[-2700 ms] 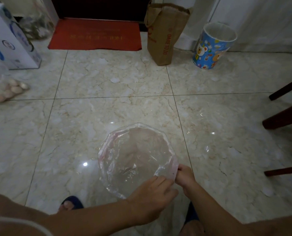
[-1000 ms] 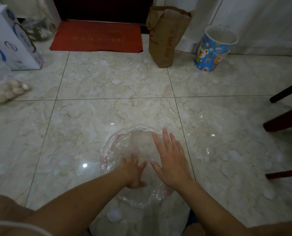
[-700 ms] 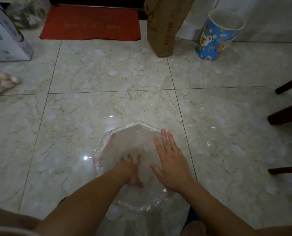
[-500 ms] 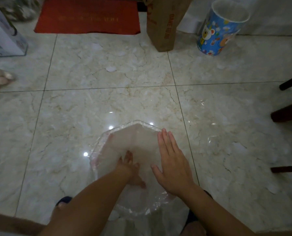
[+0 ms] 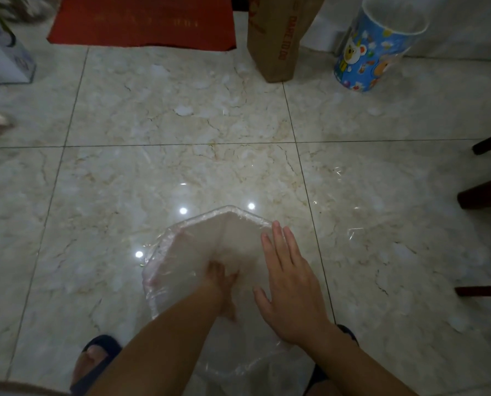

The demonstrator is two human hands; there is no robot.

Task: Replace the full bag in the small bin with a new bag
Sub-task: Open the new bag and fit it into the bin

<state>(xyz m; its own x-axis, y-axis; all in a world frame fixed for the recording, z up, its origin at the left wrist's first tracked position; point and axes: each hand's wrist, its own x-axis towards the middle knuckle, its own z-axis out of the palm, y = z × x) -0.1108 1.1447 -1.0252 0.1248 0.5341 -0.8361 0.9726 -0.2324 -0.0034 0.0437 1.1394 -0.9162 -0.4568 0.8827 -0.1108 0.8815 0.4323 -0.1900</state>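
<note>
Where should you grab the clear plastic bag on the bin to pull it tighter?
Probably the loose film of the clear plastic bag below the bin's left rim, coming from outside on the left. There it hangs slack and crinkled, while the left hand presses down inside and the right hand lies flat over the right rim.

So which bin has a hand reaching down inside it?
The small bin near the feet, lined with a clear bag. The left hand is down inside it, the right hand flat over its rim. The blue cartoon bin stands untouched by the wall.
</note>
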